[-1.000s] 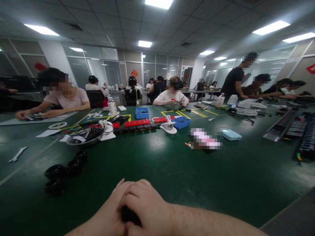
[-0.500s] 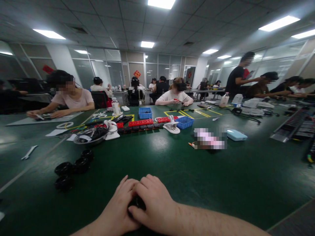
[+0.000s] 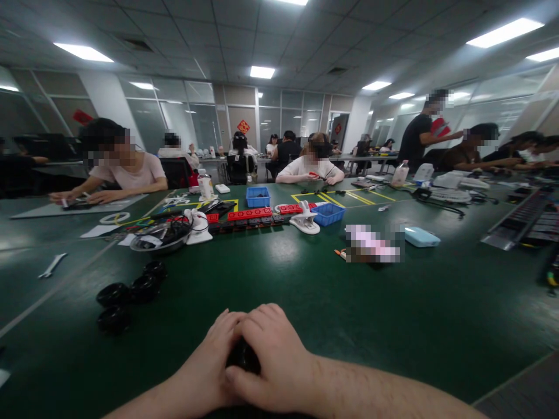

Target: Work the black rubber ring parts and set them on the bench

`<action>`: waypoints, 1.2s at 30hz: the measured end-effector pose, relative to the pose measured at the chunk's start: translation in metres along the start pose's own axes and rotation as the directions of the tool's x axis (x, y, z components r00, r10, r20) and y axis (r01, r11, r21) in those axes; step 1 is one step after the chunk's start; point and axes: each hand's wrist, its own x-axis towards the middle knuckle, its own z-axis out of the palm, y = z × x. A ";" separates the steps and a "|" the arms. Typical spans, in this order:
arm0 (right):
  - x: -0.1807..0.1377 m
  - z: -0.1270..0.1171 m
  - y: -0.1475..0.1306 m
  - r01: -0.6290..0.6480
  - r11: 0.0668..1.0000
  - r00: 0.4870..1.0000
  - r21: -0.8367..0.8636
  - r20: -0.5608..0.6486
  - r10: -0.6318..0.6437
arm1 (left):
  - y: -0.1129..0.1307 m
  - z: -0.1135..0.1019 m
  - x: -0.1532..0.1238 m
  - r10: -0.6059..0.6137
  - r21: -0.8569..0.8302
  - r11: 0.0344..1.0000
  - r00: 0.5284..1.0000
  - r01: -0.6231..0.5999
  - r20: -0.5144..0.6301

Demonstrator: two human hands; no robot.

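Observation:
Near the front edge of the table, both my hands close round a glossy black rounded object (image 3: 244, 356). My left hand (image 3: 213, 358) wraps its left side. Over its top and right side lies my right hand (image 3: 282, 352), with the thumb across the front. Only a small dark patch of the object shows between the hands, so its full shape is hidden. To the left, several glossy black ring-shaped pieces (image 3: 114, 295) sit in a loose cluster on the green table (image 3: 332, 326).
A wrench (image 3: 52, 266) lies at the far left. Beyond my hands are a metal bowl of black cables (image 3: 161, 241), red socket strips (image 3: 250, 215), a white clamp (image 3: 304, 220), blue bins (image 3: 328, 215) and a light-blue case (image 3: 421, 237). Several people sit around the tables.
My hands have shifted slightly upward, and a little more of the black object shows between them. The ring-shaped pieces have stayed in place.

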 end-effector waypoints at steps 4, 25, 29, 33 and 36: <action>0.002 -0.004 -0.002 -0.135 0.987 0.988 -0.087 0.060 0.140 | -0.003 0.005 -0.003 0.008 0.091 0.996 0.997 -0.002 -0.072; 0.016 0.003 0.042 -0.009 0.988 0.999 0.155 -0.037 0.015 | -0.021 -0.013 0.029 -0.044 0.167 0.985 0.998 0.052 -0.054; 0.014 0.007 0.045 -0.059 0.989 0.987 0.132 -0.140 0.078 | -0.017 -0.009 0.027 -0.097 0.188 0.976 0.991 0.113 -0.092; 0.013 0.010 0.047 -0.098 0.993 0.977 0.062 -0.182 0.108 | -0.008 0.000 0.027 -0.171 0.211 0.956 0.971 0.205 -0.168; 0.014 0.014 0.054 -0.060 0.998 0.988 0.012 -0.143 0.061 | -0.005 0.007 0.036 -0.180 0.233 0.947 0.967 0.221 -0.183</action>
